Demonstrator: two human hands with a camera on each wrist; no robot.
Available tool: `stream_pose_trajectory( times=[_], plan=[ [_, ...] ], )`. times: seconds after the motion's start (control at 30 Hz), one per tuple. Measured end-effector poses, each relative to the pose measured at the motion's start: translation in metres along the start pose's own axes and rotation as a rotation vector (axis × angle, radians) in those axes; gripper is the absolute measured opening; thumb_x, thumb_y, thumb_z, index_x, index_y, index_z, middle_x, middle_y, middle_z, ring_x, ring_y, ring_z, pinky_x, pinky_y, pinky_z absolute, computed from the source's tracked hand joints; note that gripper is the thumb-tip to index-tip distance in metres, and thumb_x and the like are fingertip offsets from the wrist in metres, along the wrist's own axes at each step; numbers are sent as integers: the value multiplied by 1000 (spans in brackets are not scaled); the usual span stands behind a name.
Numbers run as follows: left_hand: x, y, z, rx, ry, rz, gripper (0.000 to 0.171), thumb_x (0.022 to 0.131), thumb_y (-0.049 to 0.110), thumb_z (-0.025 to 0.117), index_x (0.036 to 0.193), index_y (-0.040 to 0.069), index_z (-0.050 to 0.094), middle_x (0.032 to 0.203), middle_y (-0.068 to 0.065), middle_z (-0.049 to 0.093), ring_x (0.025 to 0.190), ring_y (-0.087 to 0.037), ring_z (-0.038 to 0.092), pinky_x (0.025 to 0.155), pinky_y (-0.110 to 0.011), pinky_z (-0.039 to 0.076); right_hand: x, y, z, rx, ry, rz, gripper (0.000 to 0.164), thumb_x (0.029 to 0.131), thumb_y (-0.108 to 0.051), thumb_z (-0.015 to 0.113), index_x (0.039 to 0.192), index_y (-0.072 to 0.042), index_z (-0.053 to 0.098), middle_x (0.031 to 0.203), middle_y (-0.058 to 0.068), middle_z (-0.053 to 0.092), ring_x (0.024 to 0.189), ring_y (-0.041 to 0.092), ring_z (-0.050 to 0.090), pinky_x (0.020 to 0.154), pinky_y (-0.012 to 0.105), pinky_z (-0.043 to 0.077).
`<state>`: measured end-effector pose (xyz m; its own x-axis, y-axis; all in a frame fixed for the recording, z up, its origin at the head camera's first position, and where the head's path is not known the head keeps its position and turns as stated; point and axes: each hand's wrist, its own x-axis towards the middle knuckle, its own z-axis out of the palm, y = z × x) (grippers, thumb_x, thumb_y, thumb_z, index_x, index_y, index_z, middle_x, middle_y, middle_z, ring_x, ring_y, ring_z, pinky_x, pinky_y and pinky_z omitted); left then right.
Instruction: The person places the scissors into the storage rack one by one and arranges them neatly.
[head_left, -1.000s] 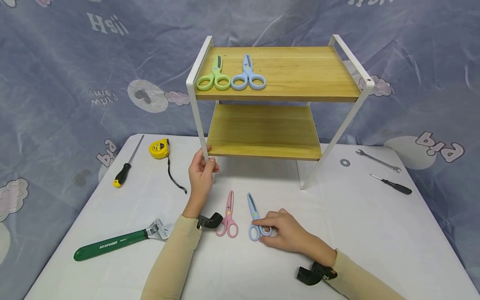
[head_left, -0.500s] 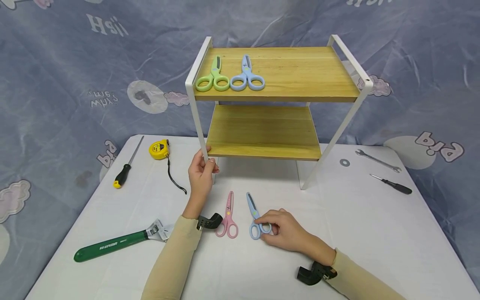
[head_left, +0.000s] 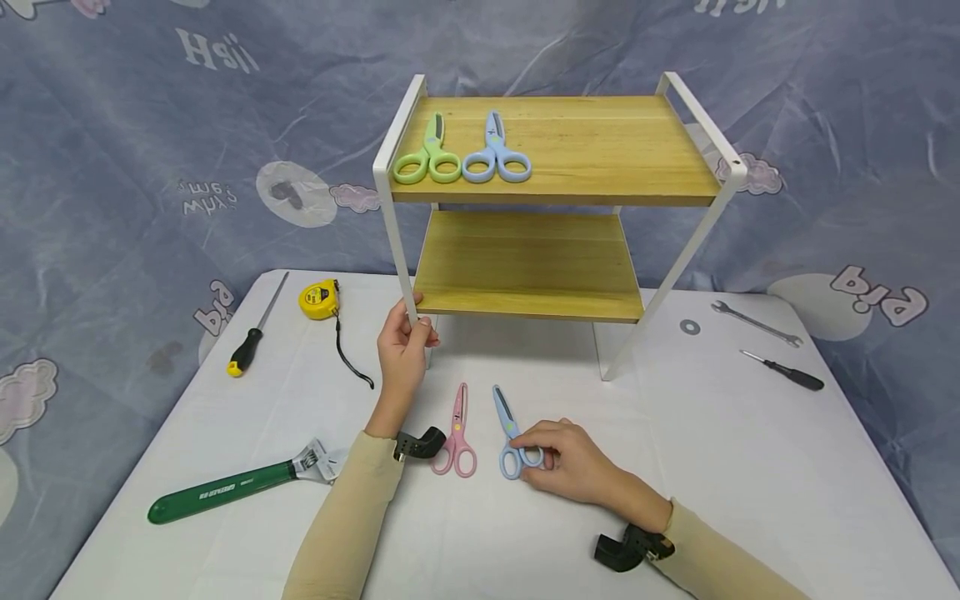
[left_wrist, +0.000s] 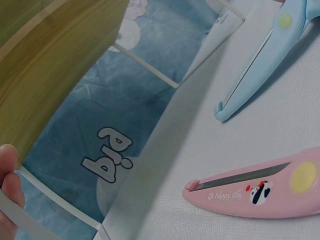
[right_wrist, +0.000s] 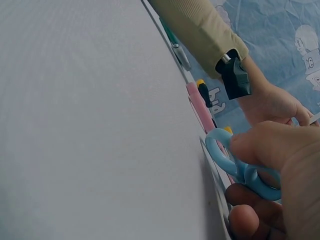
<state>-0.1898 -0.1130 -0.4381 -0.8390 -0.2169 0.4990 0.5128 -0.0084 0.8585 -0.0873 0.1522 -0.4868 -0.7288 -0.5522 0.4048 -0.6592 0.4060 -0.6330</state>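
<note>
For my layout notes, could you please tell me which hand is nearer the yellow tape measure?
The left hand, gripping the rack leg to the right of the tape measure. The right hand, holding the lower blue scissors, is farther right and nearer the person.

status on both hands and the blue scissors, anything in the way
Left hand gripping white front-left leg of two-tier shelf. Right hand pinching nearer blue scissors. Pink scissors to their left, apart; no obstruction seen.

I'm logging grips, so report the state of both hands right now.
Left hand: closed, gripping a slim white leg of the two-tier, wood-boarded shelf.
Right hand: closed, holding the light-blue, loop-handled plastic scissors in front of that shelf.
</note>
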Motion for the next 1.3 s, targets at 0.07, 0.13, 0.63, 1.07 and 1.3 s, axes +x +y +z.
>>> stream_pose_trajectory(
  times=[0.07, 0.13, 0.63, 1.07, 1.3],
  plan=[
    [0, 0, 0, -1, 1, -2, 34, 98, -6, 52, 132, -8, 58, 75, 6, 57, 64, -1, 62, 62, -17, 60, 0, -1, 0, 21, -6, 28, 34, 73, -8, 85, 105, -13, 79, 96, -4, 77, 63, -5, 52, 64, 16, 41],
    [-1, 0, -1, -2, 1, -3, 34, 98, -6, 51, 131, -8, 58, 75, 6, 57, 64, -1, 62, 62, -17, 60, 0, -2, -1, 52, -11, 69, 31, 76, -5, 82, 106, -12, 79, 98, -2, 77, 68, -4, 53, 64, 16, 45],
    [0, 1, 0, -15, 1, -5, 33, 99, -7, 52, 131, -8, 58, 74, -3, 59, 64, -2, 62, 62, -17, 60, 5, -6, -18, 328, -30, 392, 26, 85, 1, 70, 110, -2, 77, 83, 8, 73, 56, -4, 50, 48, 13, 41],
    [1, 0, 0, -18, -4, 15, 34, 98, -7, 51, 131, -9, 57, 73, 7, 58, 64, -1, 61, 61, -17, 59, 7, -1, -23, 462, -63, 422, 26, 88, 3, 66, 113, 8, 72, 62, -10, 60, 51, -5, 45, 45, 12, 39],
    [0, -1, 0, -6, -6, 8, 34, 98, -6, 51, 132, -7, 57, 74, -5, 58, 65, -2, 61, 62, -17, 60, 13, -9, -38, 578, -106, 441, 28, 91, 5, 61, 116, 15, 67, 73, 8, 73, 66, 4, 69, 64, 25, 64]
  ],
)
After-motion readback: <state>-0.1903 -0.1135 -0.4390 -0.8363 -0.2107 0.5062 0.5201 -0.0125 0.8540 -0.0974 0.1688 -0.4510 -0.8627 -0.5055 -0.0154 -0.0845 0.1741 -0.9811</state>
